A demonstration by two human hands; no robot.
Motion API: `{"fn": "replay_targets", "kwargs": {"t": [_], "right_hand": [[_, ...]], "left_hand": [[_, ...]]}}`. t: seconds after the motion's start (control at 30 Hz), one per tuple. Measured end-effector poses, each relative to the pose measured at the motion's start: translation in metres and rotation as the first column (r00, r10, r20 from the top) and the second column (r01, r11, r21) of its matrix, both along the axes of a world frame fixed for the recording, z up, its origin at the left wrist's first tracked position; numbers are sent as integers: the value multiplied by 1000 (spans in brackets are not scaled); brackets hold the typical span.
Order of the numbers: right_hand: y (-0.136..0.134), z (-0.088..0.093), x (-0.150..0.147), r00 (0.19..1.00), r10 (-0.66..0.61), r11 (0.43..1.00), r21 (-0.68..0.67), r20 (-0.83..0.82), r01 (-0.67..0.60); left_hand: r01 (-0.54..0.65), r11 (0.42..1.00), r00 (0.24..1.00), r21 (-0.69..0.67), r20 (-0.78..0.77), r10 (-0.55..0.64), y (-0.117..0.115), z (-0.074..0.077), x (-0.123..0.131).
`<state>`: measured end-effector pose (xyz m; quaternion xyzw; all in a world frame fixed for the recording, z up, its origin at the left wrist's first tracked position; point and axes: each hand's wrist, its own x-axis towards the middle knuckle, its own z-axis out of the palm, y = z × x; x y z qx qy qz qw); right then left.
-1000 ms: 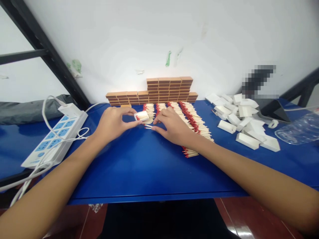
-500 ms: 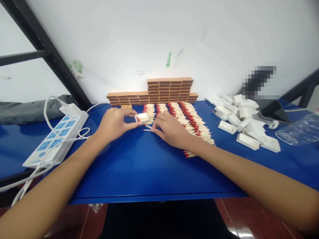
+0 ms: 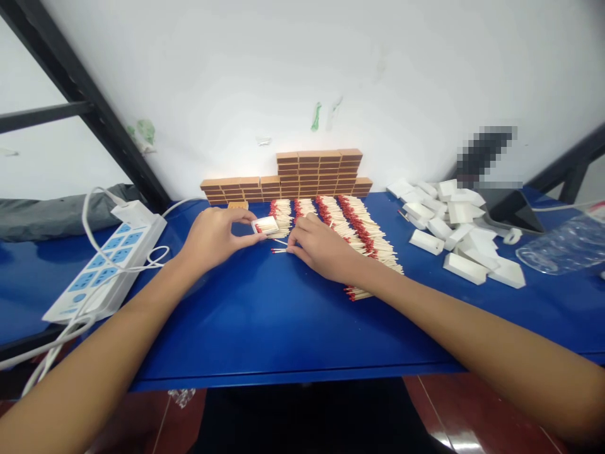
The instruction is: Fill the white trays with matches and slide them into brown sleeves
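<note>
My left hand (image 3: 215, 234) grips a small white matchbox tray (image 3: 270, 221) between thumb and fingers, tilted so that some red-tipped matches inside it show. Just to its right, my right hand (image 3: 321, 244) is closed in a pinch on a few matches (image 3: 280, 251), their red heads pointing left toward the tray. Rows of loose red-headed matches (image 3: 363, 227) lie behind and beside my right hand, partly covered by it. An orange-brown matchbox (image 3: 237, 205) lies just behind my left hand.
Stacked brown matchboxes (image 3: 319, 173) line the wall at the back. A heap of white trays (image 3: 466, 236) lies to the right, near a dark tablet (image 3: 513, 208) and a clear plastic bottle (image 3: 562, 246). At left sits a white power strip (image 3: 106, 258) with cables, on the blue table (image 3: 265, 328).
The tray in my left hand has shifted slightly left and tilted more toward me. My right hand keeps its pinch on the matches. The whole view has moved a little.
</note>
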<state>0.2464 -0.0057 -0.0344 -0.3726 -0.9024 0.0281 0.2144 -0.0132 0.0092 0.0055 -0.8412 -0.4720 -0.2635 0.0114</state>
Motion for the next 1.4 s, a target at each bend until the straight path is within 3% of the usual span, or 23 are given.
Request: {"fn": "replay_targets", "kwargs": {"t": [0.17, 0.37, 0.47, 0.57, 0.7, 0.87, 1.17, 1.4], "right_hand": [[0, 6, 10, 999, 33, 999, -5, 11, -33], [-1, 12, 9, 989, -9, 993, 115, -147, 26], [-1, 10, 6, 985, 42, 988, 151, -165, -17], [0, 9, 4, 969, 67, 986, 164, -238, -28], [3, 6, 4, 936, -24, 987, 140, -352, 78], [6, -8, -3, 980, -42, 998, 34, -193, 49], [8, -9, -9, 995, 4, 1000, -29, -103, -7], [8, -9, -10, 999, -4, 999, 49, -49, 7]], "left_hand": [[56, 998, 998, -17, -7, -56, 3, -4, -4], [264, 960, 962, 90, 48, -269, -6, -4, 8], [293, 947, 949, 134, 77, -305, -11, -4, 13], [247, 961, 963, 120, 82, -258, -12, -5, 13], [86, 980, 987, 180, 116, -108, -9, -4, 7], [-62, 962, 974, 267, 228, 0, -7, 0, 2], [-38, 972, 986, 233, 164, -1, -3, -2, 1], [-46, 980, 989, 193, 150, 17, -4, 0, 1]]}}
